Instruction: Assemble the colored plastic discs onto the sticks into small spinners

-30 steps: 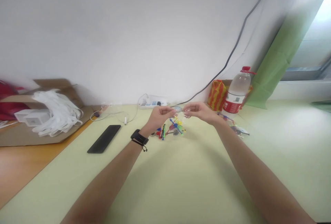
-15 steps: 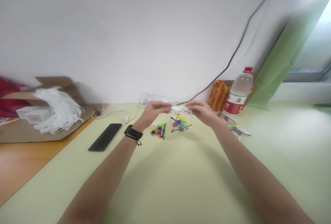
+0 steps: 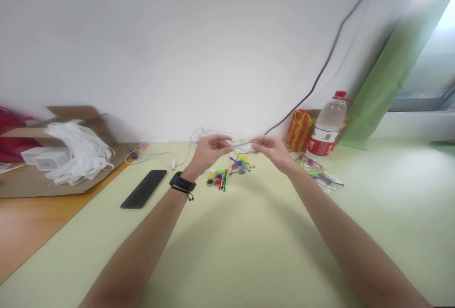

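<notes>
Between my two hands, over the far part of the table, a clear plastic bag (image 3: 243, 146) is held up by its top. My left hand (image 3: 213, 150) pinches its left corner, fingertips together. On the other side, my right hand (image 3: 270, 150) has its thumb and fingers closed on the right corner. Colourful plastic pieces (image 3: 242, 163), blue, yellow, green and red, show in or behind the bag's lower part; which, I cannot tell. Just left of them, small round coloured discs (image 3: 215, 176) and thin coloured sticks (image 3: 225, 180) lie on the table.
A black phone-like slab (image 3: 144, 189) lies left of my wrist, with a white cable (image 3: 173, 164) behind it. More bagged coloured pieces (image 3: 325, 178) lie on the right, near a large bottle (image 3: 327, 128) and a red-yellow striped bag (image 3: 299, 130). White straps (image 3: 78, 151) fill a cardboard box (image 3: 81, 110) far left.
The bag's top edge has been drawn straighter between my hands. My left fingers have shifted a little and the bag has moved slightly left.
</notes>
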Demonstrator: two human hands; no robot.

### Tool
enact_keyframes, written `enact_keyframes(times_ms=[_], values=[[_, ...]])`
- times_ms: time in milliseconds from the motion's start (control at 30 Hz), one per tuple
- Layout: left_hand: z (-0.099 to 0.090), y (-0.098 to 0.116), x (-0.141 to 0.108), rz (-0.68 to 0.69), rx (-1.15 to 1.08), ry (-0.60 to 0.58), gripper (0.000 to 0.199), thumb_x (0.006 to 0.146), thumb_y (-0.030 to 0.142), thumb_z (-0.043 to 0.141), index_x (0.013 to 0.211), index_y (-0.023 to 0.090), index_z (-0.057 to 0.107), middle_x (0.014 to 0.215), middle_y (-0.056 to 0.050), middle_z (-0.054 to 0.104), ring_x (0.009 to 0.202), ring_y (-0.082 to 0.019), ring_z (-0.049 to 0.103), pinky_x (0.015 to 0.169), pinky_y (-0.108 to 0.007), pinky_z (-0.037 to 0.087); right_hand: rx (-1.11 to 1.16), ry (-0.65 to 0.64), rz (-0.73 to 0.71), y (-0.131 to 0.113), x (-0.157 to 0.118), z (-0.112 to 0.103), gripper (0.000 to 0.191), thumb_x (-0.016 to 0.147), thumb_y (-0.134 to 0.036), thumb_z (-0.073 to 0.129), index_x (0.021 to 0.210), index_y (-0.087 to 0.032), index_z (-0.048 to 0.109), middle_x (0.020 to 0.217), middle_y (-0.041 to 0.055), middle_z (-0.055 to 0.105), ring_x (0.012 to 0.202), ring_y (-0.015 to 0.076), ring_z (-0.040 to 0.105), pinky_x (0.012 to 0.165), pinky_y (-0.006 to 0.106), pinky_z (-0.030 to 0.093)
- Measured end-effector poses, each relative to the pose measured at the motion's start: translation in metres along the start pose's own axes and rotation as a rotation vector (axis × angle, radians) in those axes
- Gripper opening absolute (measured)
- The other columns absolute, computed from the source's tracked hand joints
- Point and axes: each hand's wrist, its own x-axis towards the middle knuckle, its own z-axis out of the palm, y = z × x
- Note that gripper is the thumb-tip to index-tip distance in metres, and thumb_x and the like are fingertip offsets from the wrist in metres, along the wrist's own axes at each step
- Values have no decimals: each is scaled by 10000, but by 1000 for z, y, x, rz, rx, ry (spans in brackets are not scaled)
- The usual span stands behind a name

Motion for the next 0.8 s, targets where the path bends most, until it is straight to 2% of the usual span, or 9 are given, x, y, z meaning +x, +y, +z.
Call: enact_keyframes(times_ms=[167,367,467,600,700,800], values=[[-2,-1,2,-38,39,2,403,685,419,903,988,172,807,975,-113,794,908,-258,741,890,-411,609,-3,20,-15,-5,-1,2,363,727,-526,838,880,-206,763,784,39,684,748,178,585,724,331,493],[-3,0,1,-65,42,20,367,687,442,895,929,176,818,971,-115,801,936,-276,741,895,-416,599,-36,20,-73,-5,-2,7,430,748,-615,791,880,-210,732,699,21,622,673,166,541,643,317,475],[-3,0,1,-79,44,10,376,677,448,898,921,174,816,976,-119,800,942,-282,742,896,-418,597,-74,-36,-51,-3,-3,7,466,687,-591,844,927,-204,747,754,28,659,701,169,555,665,321,479],[-5,1,1,-70,106,-40,348,707,455,875,906,178,808,955,-109,799,922,-270,744,889,-406,593,-112,-66,-29,-1,-3,5,425,700,-578,833,854,-188,761,728,21,653,684,156,536,662,315,462],[-6,3,1,-20,142,-101,307,756,459,838,858,176,777,874,-92,786,854,-240,738,824,-368,595,-78,-75,-36,0,-3,5,371,729,-535,827,864,-194,774,727,21,658,680,151,530,666,312,459],[-7,4,1,-12,81,-106,308,774,452,824,876,171,754,814,-80,769,776,-211,725,763,-346,597,16,-53,-3,4,-1,4,350,713,-485,845,910,-199,804,727,30,674,676,156,536,672,325,465]])
